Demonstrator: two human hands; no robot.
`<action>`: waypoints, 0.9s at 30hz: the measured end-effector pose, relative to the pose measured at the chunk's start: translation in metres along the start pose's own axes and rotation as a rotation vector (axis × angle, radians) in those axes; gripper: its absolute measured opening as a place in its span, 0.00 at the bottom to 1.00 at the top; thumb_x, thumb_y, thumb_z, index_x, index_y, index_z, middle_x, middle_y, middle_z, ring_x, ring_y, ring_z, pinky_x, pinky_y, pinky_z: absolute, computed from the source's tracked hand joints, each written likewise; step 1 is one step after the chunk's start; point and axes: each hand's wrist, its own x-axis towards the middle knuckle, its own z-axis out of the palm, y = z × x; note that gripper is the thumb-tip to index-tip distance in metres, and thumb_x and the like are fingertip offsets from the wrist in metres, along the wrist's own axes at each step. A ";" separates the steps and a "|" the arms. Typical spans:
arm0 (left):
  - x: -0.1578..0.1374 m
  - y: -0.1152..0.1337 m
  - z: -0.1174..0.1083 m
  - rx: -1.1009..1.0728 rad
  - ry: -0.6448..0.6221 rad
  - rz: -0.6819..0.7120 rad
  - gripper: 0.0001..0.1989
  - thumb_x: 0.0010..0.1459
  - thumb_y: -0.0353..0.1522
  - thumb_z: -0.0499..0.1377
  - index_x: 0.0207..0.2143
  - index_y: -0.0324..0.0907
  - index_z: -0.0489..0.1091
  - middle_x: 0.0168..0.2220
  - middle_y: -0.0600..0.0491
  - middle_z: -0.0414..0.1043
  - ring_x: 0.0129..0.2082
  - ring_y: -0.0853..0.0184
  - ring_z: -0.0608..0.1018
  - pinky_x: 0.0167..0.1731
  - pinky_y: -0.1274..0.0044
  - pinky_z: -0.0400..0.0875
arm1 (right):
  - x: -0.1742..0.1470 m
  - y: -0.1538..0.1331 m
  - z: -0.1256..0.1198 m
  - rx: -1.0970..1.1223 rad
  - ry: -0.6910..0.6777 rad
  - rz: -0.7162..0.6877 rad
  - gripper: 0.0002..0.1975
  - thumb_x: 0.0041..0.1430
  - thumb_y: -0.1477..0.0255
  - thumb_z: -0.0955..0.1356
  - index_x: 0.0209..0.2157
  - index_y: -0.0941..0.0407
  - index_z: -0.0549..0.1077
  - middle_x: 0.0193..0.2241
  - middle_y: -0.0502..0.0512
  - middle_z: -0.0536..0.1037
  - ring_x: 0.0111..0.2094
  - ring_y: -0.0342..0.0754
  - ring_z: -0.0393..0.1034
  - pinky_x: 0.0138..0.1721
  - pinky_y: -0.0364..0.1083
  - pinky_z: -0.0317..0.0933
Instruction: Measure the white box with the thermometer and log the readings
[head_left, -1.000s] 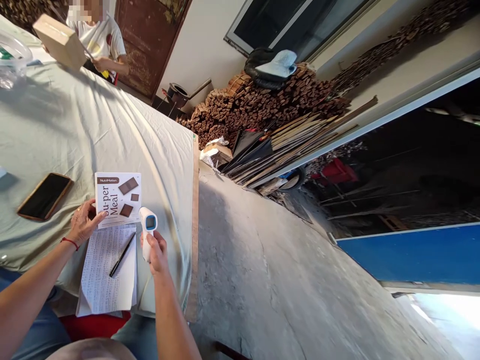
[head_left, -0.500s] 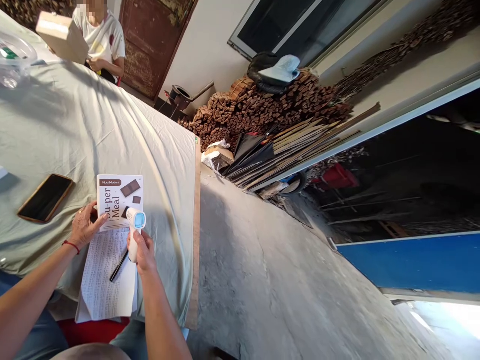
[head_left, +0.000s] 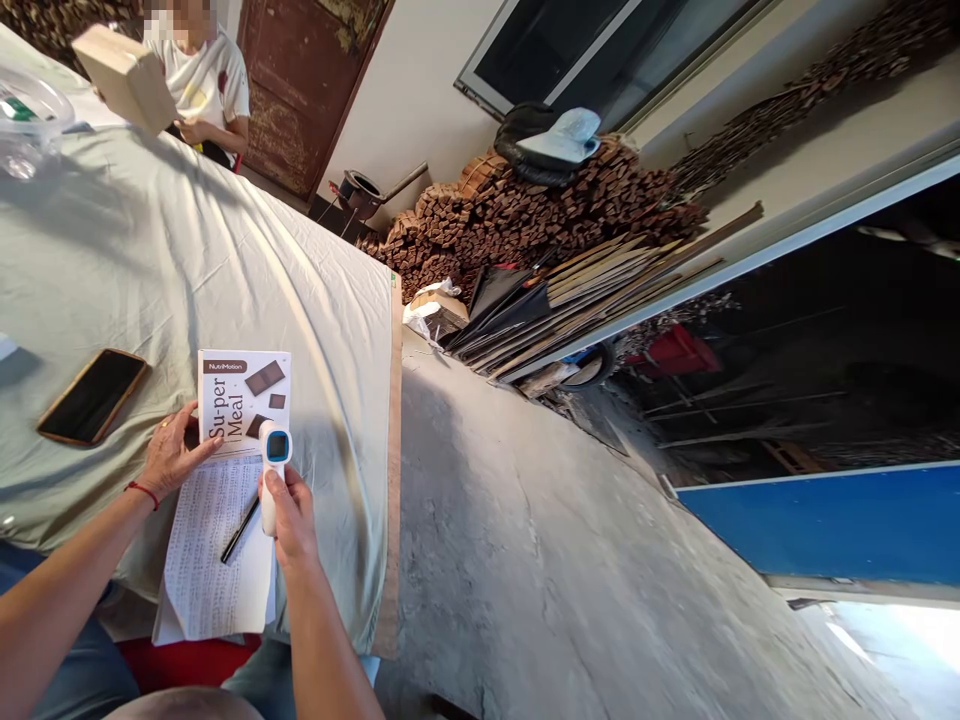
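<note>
My left hand (head_left: 174,455) grips the lower left corner of a white box (head_left: 234,385) printed "NutriMotion Su-per Meal", thumb on the printed face and fingers at its left side. Wrapped in my right hand (head_left: 292,510) is a white handheld infrared thermometer (head_left: 268,490), upright, its small blue-rimmed screen dark and facing me. Its head overlaps the box's lower right corner in this view; whether they touch I cannot tell. Below the box lie handwritten sheets of paper (head_left: 199,570) with a black pen (head_left: 240,530) on them.
A phone (head_left: 91,397) lies left on the cloth-covered table (head_left: 247,300). Across it, a person (head_left: 214,85) holds a cardboard box (head_left: 131,80) near a clear plastic container (head_left: 30,120). Beyond the table's right edge are concrete floor (head_left: 525,560) and stacked firewood (head_left: 510,215).
The thermometer's screen has gone from lit light blue to dark, and the thermometer has dropped slightly. The white box has shifted a little right. The other person's cardboard box has tilted.
</note>
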 end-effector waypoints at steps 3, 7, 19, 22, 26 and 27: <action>0.000 0.000 0.000 -0.046 -0.006 -0.010 0.37 0.56 0.57 0.57 0.59 0.42 0.66 0.43 0.48 0.79 0.46 0.53 0.79 0.53 0.61 0.71 | -0.012 -0.008 -0.002 -0.010 0.009 -0.011 0.21 0.45 0.51 0.76 0.29 0.53 0.72 0.24 0.48 0.71 0.27 0.45 0.65 0.31 0.44 0.63; -0.001 0.000 0.000 -0.060 0.029 -0.018 0.41 0.55 0.58 0.57 0.62 0.43 0.64 0.44 0.47 0.79 0.47 0.51 0.80 0.55 0.59 0.70 | -0.023 -0.014 -0.009 -0.039 -0.004 -0.012 0.20 0.48 0.52 0.76 0.27 0.53 0.72 0.23 0.48 0.70 0.26 0.44 0.63 0.29 0.44 0.62; -0.001 -0.007 0.014 -0.002 0.188 0.095 0.43 0.54 0.52 0.62 0.66 0.41 0.56 0.56 0.38 0.74 0.61 0.44 0.72 0.62 0.52 0.66 | 0.019 0.017 -0.108 -0.792 0.322 -0.382 0.25 0.54 0.52 0.73 0.45 0.57 0.78 0.35 0.58 0.81 0.37 0.55 0.75 0.35 0.48 0.65; 0.002 -0.009 0.017 0.021 0.187 0.093 0.40 0.56 0.51 0.61 0.65 0.42 0.56 0.59 0.39 0.72 0.63 0.45 0.70 0.64 0.53 0.63 | 0.033 0.031 -0.142 -1.044 0.410 -0.448 0.23 0.58 0.53 0.70 0.45 0.56 0.79 0.37 0.60 0.80 0.39 0.58 0.74 0.37 0.50 0.65; 0.005 -0.010 0.020 0.034 0.200 0.075 0.38 0.56 0.51 0.60 0.63 0.42 0.58 0.59 0.39 0.71 0.63 0.44 0.69 0.64 0.53 0.62 | 0.034 0.042 -0.141 -1.209 0.437 -0.676 0.20 0.64 0.59 0.69 0.51 0.56 0.79 0.44 0.65 0.77 0.45 0.60 0.71 0.45 0.55 0.64; 0.006 -0.010 0.020 0.035 0.212 0.074 0.36 0.56 0.50 0.60 0.62 0.42 0.58 0.59 0.39 0.71 0.62 0.45 0.70 0.64 0.53 0.62 | 0.033 0.044 -0.133 -1.229 0.389 -0.737 0.17 0.65 0.62 0.69 0.51 0.55 0.79 0.45 0.64 0.77 0.45 0.59 0.70 0.46 0.55 0.64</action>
